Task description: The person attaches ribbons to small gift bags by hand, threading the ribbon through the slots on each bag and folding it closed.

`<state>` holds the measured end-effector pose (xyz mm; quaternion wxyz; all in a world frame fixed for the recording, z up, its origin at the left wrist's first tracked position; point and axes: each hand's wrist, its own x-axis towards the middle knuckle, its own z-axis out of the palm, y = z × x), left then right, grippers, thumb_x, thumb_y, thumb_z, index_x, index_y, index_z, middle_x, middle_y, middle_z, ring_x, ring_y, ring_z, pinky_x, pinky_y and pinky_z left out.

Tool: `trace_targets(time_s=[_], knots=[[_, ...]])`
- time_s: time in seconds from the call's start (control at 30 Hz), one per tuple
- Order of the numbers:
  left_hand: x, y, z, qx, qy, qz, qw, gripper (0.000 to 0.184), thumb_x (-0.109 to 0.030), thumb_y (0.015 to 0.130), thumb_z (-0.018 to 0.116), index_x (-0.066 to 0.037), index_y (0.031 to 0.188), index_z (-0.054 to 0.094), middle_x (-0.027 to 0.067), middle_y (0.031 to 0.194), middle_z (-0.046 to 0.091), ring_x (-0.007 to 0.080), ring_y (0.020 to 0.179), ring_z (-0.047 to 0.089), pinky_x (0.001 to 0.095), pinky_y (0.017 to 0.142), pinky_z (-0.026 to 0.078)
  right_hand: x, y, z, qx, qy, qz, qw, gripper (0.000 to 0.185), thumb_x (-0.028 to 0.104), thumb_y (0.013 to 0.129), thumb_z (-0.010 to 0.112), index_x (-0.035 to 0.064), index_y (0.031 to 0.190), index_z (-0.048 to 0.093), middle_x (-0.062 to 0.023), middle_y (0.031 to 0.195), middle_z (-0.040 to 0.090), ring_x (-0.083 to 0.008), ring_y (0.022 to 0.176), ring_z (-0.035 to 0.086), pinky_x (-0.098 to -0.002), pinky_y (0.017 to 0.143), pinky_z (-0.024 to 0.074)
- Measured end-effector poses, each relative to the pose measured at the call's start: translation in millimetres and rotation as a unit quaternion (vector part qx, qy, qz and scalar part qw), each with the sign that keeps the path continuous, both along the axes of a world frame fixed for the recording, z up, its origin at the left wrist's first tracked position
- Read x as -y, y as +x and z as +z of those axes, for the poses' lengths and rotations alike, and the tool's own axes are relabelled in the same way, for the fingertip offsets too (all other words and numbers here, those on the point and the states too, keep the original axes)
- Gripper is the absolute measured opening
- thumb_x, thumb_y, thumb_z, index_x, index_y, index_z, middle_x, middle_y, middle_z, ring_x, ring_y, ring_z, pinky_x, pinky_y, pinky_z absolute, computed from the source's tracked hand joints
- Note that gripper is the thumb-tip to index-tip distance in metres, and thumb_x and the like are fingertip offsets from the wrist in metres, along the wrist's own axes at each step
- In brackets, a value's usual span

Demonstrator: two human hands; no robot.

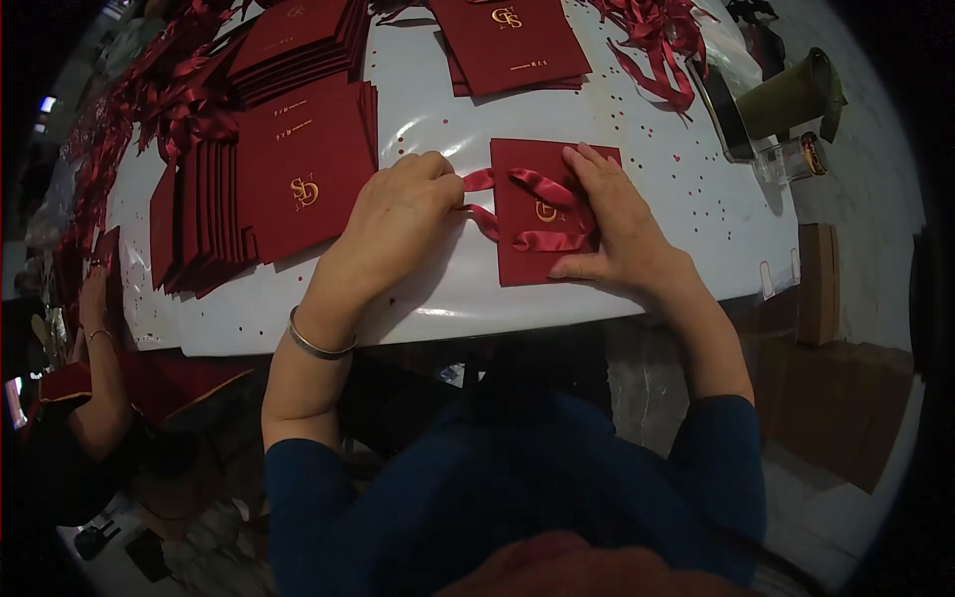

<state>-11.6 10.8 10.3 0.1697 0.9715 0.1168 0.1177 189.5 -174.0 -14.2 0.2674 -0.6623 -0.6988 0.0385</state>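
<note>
A small red bag (527, 264) with a gold emblem lies flat on the white table near its front edge. Red ribbon (550, 241) loops over its face, and ribbon ends run out past its left side. My left hand (410, 214), with a bracelet on the wrist, is closed on those ribbon ends just left of the bag. My right hand (622, 221) rests on the bag's right side, thumb and fingers spread apart, pressing on the bag and touching the ribbon loops.
Stacks of red bags (298, 179) stand at the left, more bags (512, 45) at the back. Red ribbons (662, 50) lie at back right beside a phone (724, 111) and a green cup (786, 99). A co-worker's arm (99, 348) reaches in at far left.
</note>
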Motion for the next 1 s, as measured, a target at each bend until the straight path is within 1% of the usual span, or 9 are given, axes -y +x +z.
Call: trace_targets(time_s=[0.33,0.6,0.63,0.7,0.87,0.9,0.93,0.97,1.0], knots=[[14,9,-8,0.019,-0.115,-0.081,0.990,0.018,-0.020,0.072,0.074,-0.007,0.082,0.067,0.0077,0.085,0.058,0.0261,0.083,0.058,0.0380,0.072,0.048,5,13,2,-0.013,-0.037,0.027,0.999,0.115,0.057,0.058,0.080,-0.0026,0.142,0.028,-0.0252,0.139,0.041,-0.0391,0.130,0.039,-0.0473,0.110,0.0307],[3,-8,20,-0.053,-0.092,-0.115,0.988,0.010,-0.007,0.072,0.070,-0.002,0.077,0.062,0.0087,0.072,0.055,0.0269,0.069,0.056,0.0378,0.063,0.046,6,14,2,0.005,-0.053,0.022,0.998,0.116,0.060,0.059,0.077,-0.0026,0.142,0.028,-0.0249,0.140,0.039,-0.0376,0.133,0.036,-0.0475,0.112,0.0273],[-7,-14,25,-0.006,-0.088,-0.113,0.990,0.010,-0.007,0.069,0.068,-0.002,0.071,0.059,0.0087,0.068,0.053,0.0246,0.063,0.054,0.0353,0.056,0.043,5,15,1,0.007,-0.050,0.025,0.998,0.116,0.061,0.059,0.077,-0.0025,0.142,0.028,-0.0244,0.140,0.039,-0.0374,0.133,0.036,-0.0477,0.112,0.0272],[-19,-29,48,0.022,-0.158,-0.090,0.983,0.015,-0.010,0.066,0.066,-0.001,0.063,0.054,0.0103,0.064,0.053,0.0262,0.059,0.053,0.0368,0.055,0.043,6,13,3,0.008,-0.049,0.025,0.998,0.115,0.061,0.059,0.076,-0.0024,0.142,0.027,-0.0239,0.140,0.039,-0.0371,0.134,0.036,-0.0480,0.112,0.0271],[-17,-28,44,0.082,-0.188,-0.110,0.973,0.015,-0.008,0.066,0.064,-0.002,0.060,0.051,0.0070,0.055,0.048,0.0188,0.051,0.049,0.0316,0.049,0.039,4,10,7,0.009,-0.041,0.019,0.999,0.107,0.056,0.063,0.077,-0.0015,0.141,0.033,-0.0227,0.137,0.044,-0.0375,0.131,0.040,-0.0470,0.111,0.0293],[-17,-29,44,0.057,-0.248,-0.115,0.960,0.018,-0.008,0.066,0.064,-0.002,0.059,0.049,0.0068,0.057,0.048,0.0185,0.051,0.048,0.0311,0.048,0.036,5,12,6,0.010,-0.039,0.018,0.999,0.107,0.056,0.063,0.077,-0.0015,0.141,0.033,-0.0227,0.137,0.044,-0.0375,0.131,0.040,-0.0470,0.111,0.0293],[-17,-30,45,0.033,-0.306,-0.122,0.944,0.020,-0.008,0.067,0.064,-0.002,0.058,0.047,0.0067,0.058,0.047,0.0182,0.050,0.046,0.0306,0.046,0.033,5,16,3,-0.007,-0.015,0.029,0.999,0.094,0.050,0.066,0.078,-0.0014,0.134,0.040,-0.0219,0.131,0.049,-0.0377,0.126,0.044,-0.0461,0.107,0.0338],[-16,-30,45,0.017,-0.374,-0.211,0.903,0.022,-0.010,0.073,0.065,-0.003,0.059,0.049,0.0056,0.057,0.049,0.0165,0.049,0.047,0.0296,0.045,0.034,5,20,0,-0.023,0.009,0.039,0.999,0.081,0.045,0.069,0.078,-0.0014,0.128,0.048,-0.0212,0.126,0.054,-0.0380,0.122,0.049,-0.0452,0.104,0.0382],[-15,-30,45,-0.001,-0.436,-0.297,0.849,0.025,-0.011,0.078,0.066,-0.004,0.060,0.051,0.0046,0.055,0.051,0.0148,0.047,0.048,0.0285,0.044,0.035,5,25,-3,-0.019,0.010,0.035,0.999,0.081,0.045,0.069,0.078,-0.0014,0.128,0.048,-0.0212,0.126,0.054,-0.0380,0.122,0.049,-0.0452,0.104,0.0382]])
